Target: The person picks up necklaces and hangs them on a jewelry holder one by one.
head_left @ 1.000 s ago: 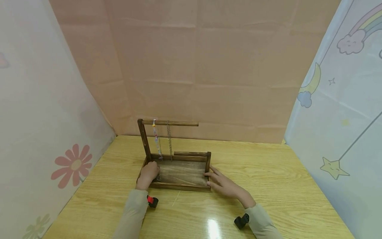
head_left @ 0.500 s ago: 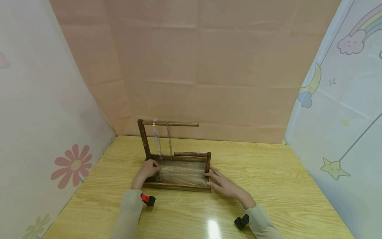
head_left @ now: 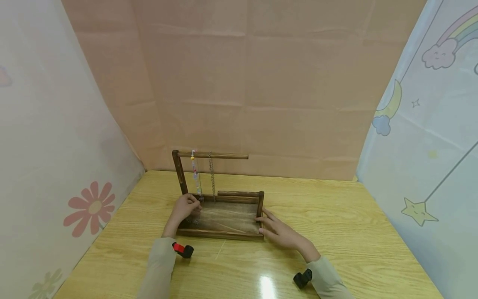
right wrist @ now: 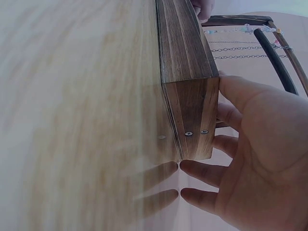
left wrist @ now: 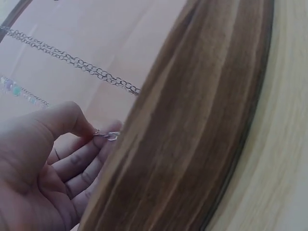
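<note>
My left hand [head_left: 182, 209] is over the left end of a dark wooden jewelry stand with a tray base [head_left: 224, 234]. Between thumb and fingers it pinches a thin silver chain [left wrist: 111, 136]; a faint length droops into the tray, and the wooden wall hides part of it in the left wrist view. My right hand [head_left: 284, 233] rests on the tray's right end, its fingers fairly straight and some tips down by the tabletop. From the stand's upper bar [head_left: 231, 156] hang a pastel beaded strand [head_left: 195, 176] and a doubled metal chain [head_left: 212, 176].
A shorter, lower bar [head_left: 239, 193] runs along the tray's back from the right post [head_left: 260, 203]. The stand sits on a light wood-grain table [head_left: 321, 216]. Behind rises a creased tan backdrop [head_left: 284, 91], with printed white sheets on both sides.
My left hand has lifted from the tray floor and shifted slightly left and back, raising part of the chain. My right hand has stayed put.
</note>
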{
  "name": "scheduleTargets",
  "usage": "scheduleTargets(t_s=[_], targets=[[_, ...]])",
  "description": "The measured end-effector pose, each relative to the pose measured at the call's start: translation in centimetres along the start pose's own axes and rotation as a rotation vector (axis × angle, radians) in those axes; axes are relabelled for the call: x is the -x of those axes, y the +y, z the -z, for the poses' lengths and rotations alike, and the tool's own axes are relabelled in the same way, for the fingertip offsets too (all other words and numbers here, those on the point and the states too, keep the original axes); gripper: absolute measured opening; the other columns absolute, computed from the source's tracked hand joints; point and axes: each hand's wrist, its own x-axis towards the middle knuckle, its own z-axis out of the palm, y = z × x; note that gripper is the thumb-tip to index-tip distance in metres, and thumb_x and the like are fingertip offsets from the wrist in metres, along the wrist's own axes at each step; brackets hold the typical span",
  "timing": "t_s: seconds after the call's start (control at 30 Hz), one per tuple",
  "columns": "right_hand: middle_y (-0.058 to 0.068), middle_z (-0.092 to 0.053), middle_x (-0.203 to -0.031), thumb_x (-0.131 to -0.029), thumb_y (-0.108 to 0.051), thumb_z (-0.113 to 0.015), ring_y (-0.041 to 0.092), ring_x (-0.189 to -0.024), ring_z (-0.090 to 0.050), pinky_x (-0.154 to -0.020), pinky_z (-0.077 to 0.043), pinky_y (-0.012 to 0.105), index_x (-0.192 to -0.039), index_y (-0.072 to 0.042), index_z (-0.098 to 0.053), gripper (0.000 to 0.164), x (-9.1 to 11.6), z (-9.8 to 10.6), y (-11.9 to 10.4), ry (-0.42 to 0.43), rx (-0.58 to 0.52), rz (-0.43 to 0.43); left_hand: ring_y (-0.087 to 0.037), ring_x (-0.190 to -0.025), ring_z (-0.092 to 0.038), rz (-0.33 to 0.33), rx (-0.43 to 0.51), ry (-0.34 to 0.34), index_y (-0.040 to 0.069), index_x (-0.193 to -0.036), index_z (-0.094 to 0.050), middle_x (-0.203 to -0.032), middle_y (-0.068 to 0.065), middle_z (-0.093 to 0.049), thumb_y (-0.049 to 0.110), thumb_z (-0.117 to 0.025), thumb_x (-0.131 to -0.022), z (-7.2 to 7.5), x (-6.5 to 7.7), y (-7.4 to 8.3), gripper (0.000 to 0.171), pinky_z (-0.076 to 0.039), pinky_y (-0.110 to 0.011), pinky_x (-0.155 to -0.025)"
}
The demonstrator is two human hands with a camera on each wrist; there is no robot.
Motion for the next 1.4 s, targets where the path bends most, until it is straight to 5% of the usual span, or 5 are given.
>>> scheduleTargets(t_s=[0.13, 0.37, 0.63, 1.1, 1.4], targets=[[0.005, -0.002, -0.156, -0.099, -0.038, -0.040, 0.037, -0.138, -0.021, -0.100, -0.035, 0.057, -0.142, -0.018, -0.038, 0.047, 0.1, -0.1, 0.0, -0.004, -0.003, -0.011, -0.022, -0.068, -0.067, -0.026, 0.076, -0.044, -0.006, -0.093, -0.061, -0.078, -0.015, -0.069, 0.009, -0.060, -0.090, 0.1, -0.1, -0.1, 0.015, -0.057, -0.033, -0.064], [0.005, -0.002, -0.156, -0.099, -0.039, -0.040, 0.036, -0.138, -0.020, -0.101, -0.034, 0.058, -0.142, -0.019, -0.038, 0.047, 0.2, -0.1, -0.2, -0.003, -0.008, -0.015, -0.035, -0.090, -0.065, -0.074, 0.215, -0.220, -0.012, -0.113, -0.056, -0.093, -0.020, -0.067, 0.017, -0.056, -0.093, 0.5, -0.1, 0.3, 0.035, -0.055, -0.038, -0.078], [0.005, -0.002, -0.156, -0.099, -0.040, -0.040, 0.037, -0.138, -0.021, -0.100, -0.035, 0.058, -0.142, -0.019, -0.038, 0.048, 0.2, 0.1, -0.1, -0.005, -0.002, -0.022, -0.042, -0.100, -0.060, -0.155, 0.262, -0.334, -0.013, -0.119, -0.052, -0.108, -0.027, -0.061, 0.017, -0.055, -0.094, 0.8, 0.0, 0.8, 0.039, -0.053, -0.040, -0.084], [0.008, -0.003, -0.156, -0.099, -0.036, -0.041, 0.038, -0.138, -0.022, -0.100, -0.035, 0.058, -0.141, -0.016, -0.039, 0.046, 0.1, 0.0, -0.2, 0.002, -0.008, 0.000, -0.048, -0.108, -0.054, -0.130, 0.290, -0.321, -0.012, -0.120, -0.051, -0.113, -0.031, -0.058, 0.016, -0.056, -0.094, 1.0, 0.3, 1.5, 0.039, -0.049, -0.046, -0.091], [0.010, -0.004, -0.156, -0.100, -0.036, -0.040, 0.039, -0.136, -0.026, -0.098, -0.037, 0.058, -0.141, -0.015, -0.039, 0.046, 0.1, 0.0, -0.2, 0.006, 0.004, 0.005, -0.049, -0.109, -0.052, -0.122, 0.294, -0.325, -0.013, -0.119, -0.052, -0.112, -0.030, -0.060, 0.008, -0.054, -0.094, 1.7, 1.6, 4.3, 0.033, -0.046, -0.052, -0.092]])
